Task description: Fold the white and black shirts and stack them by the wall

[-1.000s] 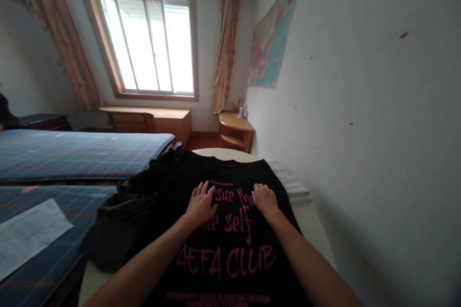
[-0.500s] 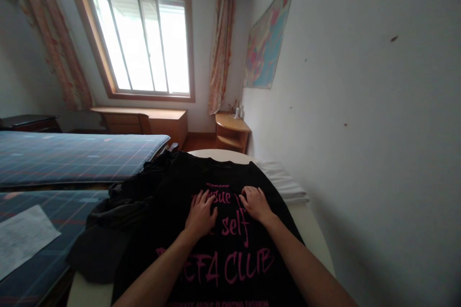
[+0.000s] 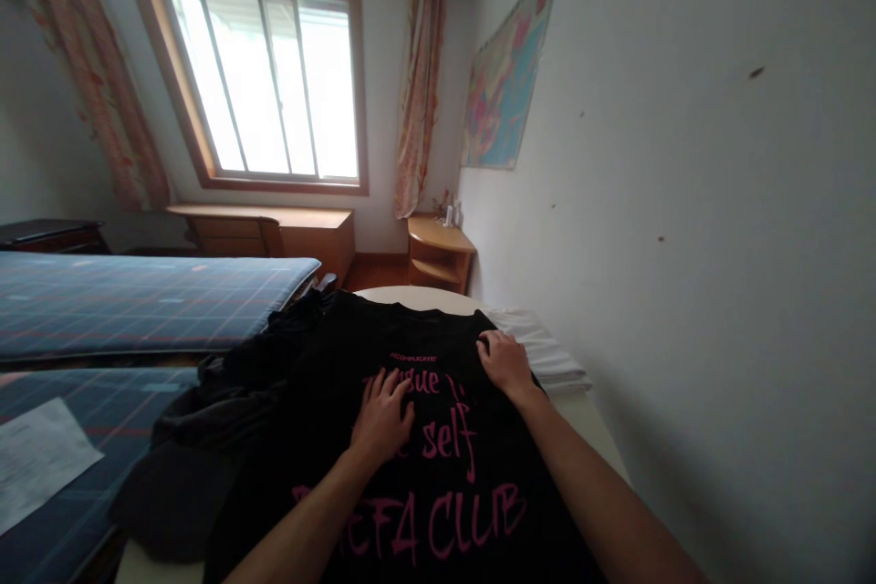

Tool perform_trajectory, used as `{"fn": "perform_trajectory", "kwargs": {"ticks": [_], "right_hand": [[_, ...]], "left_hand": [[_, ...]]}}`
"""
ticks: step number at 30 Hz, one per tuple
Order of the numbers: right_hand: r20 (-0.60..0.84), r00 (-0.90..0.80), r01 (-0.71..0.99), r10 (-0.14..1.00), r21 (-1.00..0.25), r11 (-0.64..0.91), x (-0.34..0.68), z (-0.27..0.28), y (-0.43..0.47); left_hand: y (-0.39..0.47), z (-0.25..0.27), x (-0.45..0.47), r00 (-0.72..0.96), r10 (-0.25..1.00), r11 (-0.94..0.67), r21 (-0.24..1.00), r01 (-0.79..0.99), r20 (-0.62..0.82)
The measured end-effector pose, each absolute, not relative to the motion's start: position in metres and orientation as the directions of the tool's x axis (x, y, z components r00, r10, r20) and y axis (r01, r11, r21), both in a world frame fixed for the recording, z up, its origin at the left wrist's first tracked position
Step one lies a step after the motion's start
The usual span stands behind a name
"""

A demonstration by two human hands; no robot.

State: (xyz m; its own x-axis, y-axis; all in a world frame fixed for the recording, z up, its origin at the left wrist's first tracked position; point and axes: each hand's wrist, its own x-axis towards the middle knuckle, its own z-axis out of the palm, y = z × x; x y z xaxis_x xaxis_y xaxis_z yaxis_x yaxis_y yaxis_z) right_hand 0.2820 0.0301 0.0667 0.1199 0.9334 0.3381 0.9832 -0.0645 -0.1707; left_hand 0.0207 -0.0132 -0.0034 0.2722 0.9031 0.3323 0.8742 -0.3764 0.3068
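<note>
A black T-shirt [image 3: 438, 338] with pink lettering lies spread over a pale, round-ended table [image 3: 411, 296], its neckline toward the window. My left hand [image 3: 383, 415] rests on the printed chest with its fingers spread. Farther right, my right hand [image 3: 505, 363] lies on the shirt near its right shoulder edge, fingers bent a little and apart, palm hidden. Neither hand shows a grip on the cloth. Dark crumpled clothing [image 3: 184, 465] is heaped along the shirt's left side.
Folded white cloth [image 3: 547, 356] lies at the table's right edge by the wall. At left are plaid mattresses [image 3: 151, 301] and a paper sheet [image 3: 45, 456]. A wooden desk [image 3: 315, 219] and a corner shelf [image 3: 442, 237] stand under the window [image 3: 266, 82].
My right hand has slid right and slightly away from me, from the lettering to the shirt's right shoulder area. My left hand stays at nearly the same spot on the print.
</note>
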Motion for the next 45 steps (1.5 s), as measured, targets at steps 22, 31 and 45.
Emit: {"fn": "perform_trajectory", "kwargs": {"ticks": [22, 31, 45], "right_hand": [[0.189, 0.359, 0.927, 0.914, -0.185, -0.326, 0.312, 0.069, 0.11], [0.134, 0.464, 0.861, 0.876, -0.299, -0.411, 0.341, 0.067, 0.114], [0.03, 0.342, 0.928, 0.939, -0.17, -0.333, 0.367, 0.077, 0.048]], "left_hand": [[-0.013, 0.002, 0.022, 0.262, 0.924, -0.35, 0.337, 0.874, 0.279], [-0.014, 0.003, 0.022, 0.304, 0.915, -0.385, 0.344, 0.857, 0.265], [-0.014, 0.001, 0.021, 0.334, 0.905, -0.405, 0.296, 0.865, 0.264]]}}
